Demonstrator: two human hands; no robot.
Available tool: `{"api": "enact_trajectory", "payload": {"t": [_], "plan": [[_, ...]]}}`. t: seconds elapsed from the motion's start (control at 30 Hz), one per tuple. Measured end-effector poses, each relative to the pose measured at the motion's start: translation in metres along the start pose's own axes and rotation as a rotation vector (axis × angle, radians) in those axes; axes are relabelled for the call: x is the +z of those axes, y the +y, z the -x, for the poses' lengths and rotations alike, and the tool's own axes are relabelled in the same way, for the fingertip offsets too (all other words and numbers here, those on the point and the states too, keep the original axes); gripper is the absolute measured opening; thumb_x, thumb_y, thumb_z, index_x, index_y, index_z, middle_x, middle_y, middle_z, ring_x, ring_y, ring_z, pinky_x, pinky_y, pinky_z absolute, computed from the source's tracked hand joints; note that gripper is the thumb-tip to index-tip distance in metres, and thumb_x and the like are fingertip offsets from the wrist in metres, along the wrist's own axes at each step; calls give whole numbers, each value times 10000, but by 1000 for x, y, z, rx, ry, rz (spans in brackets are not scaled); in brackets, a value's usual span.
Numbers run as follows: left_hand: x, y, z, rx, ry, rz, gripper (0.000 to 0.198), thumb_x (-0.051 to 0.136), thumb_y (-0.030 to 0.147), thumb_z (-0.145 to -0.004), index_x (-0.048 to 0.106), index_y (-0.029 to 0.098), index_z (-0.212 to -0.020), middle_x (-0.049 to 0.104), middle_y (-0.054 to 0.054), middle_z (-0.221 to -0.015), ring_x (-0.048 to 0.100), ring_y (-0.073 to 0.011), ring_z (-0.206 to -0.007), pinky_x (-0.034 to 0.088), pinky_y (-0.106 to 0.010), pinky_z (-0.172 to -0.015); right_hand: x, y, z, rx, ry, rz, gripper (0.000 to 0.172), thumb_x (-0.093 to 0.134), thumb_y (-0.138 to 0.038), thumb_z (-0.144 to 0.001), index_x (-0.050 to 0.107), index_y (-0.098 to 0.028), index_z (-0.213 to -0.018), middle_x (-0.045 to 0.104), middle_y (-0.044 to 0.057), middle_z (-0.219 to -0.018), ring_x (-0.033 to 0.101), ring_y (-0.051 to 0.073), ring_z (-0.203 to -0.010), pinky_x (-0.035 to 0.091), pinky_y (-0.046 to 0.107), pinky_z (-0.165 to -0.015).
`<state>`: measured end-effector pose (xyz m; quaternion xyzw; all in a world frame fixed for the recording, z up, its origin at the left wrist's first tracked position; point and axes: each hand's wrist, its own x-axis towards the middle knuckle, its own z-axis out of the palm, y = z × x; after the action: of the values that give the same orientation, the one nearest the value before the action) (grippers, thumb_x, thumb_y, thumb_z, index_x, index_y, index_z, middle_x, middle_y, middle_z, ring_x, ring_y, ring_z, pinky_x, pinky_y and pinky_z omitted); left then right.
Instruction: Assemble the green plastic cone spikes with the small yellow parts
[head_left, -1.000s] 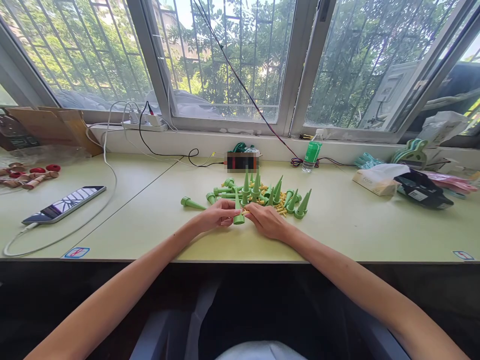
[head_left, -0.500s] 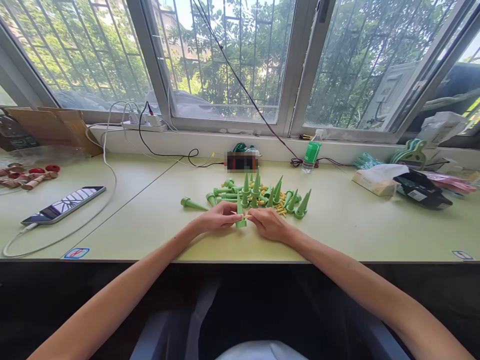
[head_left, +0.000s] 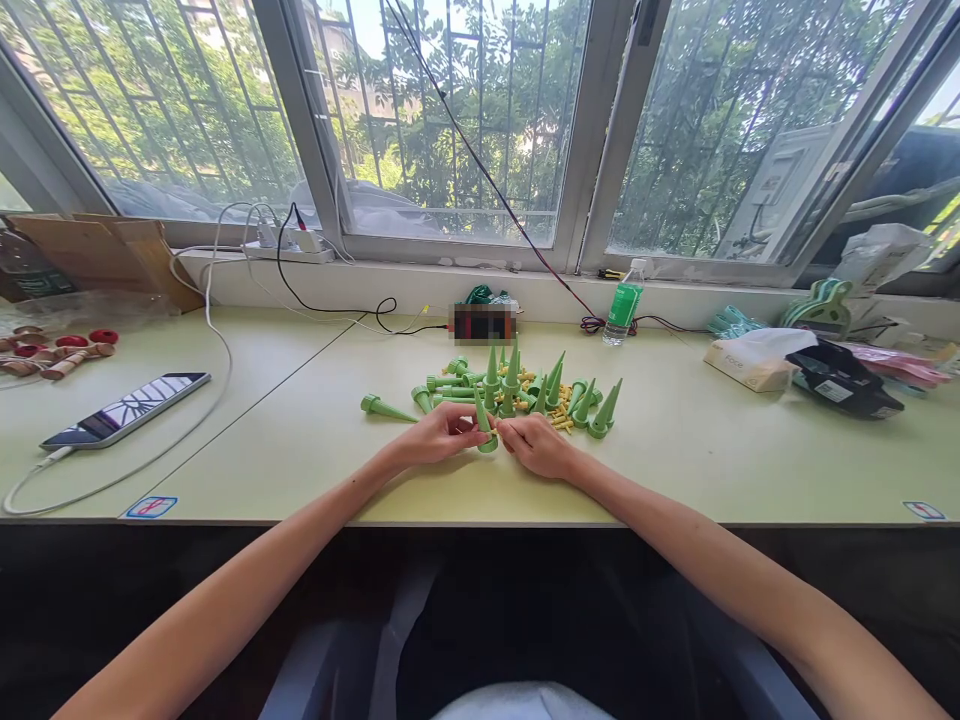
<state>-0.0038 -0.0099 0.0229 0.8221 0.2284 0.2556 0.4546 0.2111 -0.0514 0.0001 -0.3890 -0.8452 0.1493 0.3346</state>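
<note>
My left hand (head_left: 442, 435) is closed on a green plastic watering spike (head_left: 483, 415), pinched near its wide capped base. The spike's tip points up and leans slightly left. Against the right side of that base, my right hand (head_left: 536, 446) has its fingers pinched together on a small yellow peg, mostly hidden by the fingertips. Just beyond both hands is a group of green spikes (head_left: 555, 380), some upright on their caps and some lying down. Loose yellow pegs (head_left: 562, 418) lie among them. A lone spike (head_left: 386, 407) rests on its side at the left.
A green-labelled bottle (head_left: 624, 305) and a blurred-out device (head_left: 484, 324) stand along the back. On the left are a phone (head_left: 127, 410) with its white cable and several wooden toys (head_left: 71, 350). A tissue pack (head_left: 750, 360) and a black package (head_left: 844, 380) sit right.
The spike in my left hand has tilted, its base swinging slightly right toward my right hand. The yellow peg shows less between the fingers than before.
</note>
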Motion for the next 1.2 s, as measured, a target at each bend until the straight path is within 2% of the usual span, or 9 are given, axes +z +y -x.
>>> {"api": "enact_trajectory", "payload": {"t": [0.2,0.4,0.5,0.63,0.77,0.9,1.0,1.2], "plan": [[2,-4,-2,68,112,-213,263,662,385,-876,720,129,-900,484,19,-633,377,-85,-553,303,-208,-504,-1,0,-4,97,-12,-134,578,302,-450,-1047,451,-188,-554,469,-25,-503,445,108,-510,347,253,-608],[3,-5,-3,87,159,-248,253,651,365,-890,725,136,-968,479,24,-637,379,-89,-561,310,-209,-515,0,1,-6,110,-3,-180,592,295,-484,-1048,454,-190,-559,472,-25,-499,456,114,-522,357,252,-618],[2,-8,-4,54,152,-183,265,648,361,-895,711,133,-1015,532,12,-667,400,-89,-570,317,-210,-519,2,3,-7,84,26,-125,559,279,-484,-1056,465,-192,-617,497,-21,-561,469,119,-558,350,253,-629],[-1,-5,-5,28,112,-22,294,666,389,-885,701,130,-1019,619,-34,-808,506,-113,-679,389,-214,-586,4,4,-7,46,88,-11,426,323,-450,-1056,489,-201,-753,538,-7,-681,488,134,-619,345,253,-636],[-3,0,-3,-74,98,132,354,660,456,-882,685,123,-997,508,10,-690,385,-78,-557,303,-203,-487,2,3,-6,13,91,31,279,394,-418,-1046,512,-205,-909,554,-5,-729,506,151,-648,348,249,-628],[-5,-3,-2,-152,22,319,363,673,480,-873,635,123,-928,364,57,-614,292,-59,-510,244,-196,-468,-1,1,-4,-33,69,41,215,387,-383,-1055,506,-205,-1076,623,24,-843,563,171,-725,389,262,-687],[-6,-6,-2,-199,-22,424,362,677,480,-874,598,130,-923,308,78,-598,257,-51,-497,224,-190,-467,-2,2,-4,-67,55,81,225,348,-365,-1067,506,-209,-1034,638,47,-912,576,177,-780,394,269,-723],[-4,-3,-1,-191,-32,401,346,675,466,-880,589,132,-903,339,69,-618,283,-48,-504,269,-193,-463,-1,5,-2,-77,52,119,278,310,-375,-1072,474,-216,-913,584,16,-793,520,159,-679,344,251,-654]]}}
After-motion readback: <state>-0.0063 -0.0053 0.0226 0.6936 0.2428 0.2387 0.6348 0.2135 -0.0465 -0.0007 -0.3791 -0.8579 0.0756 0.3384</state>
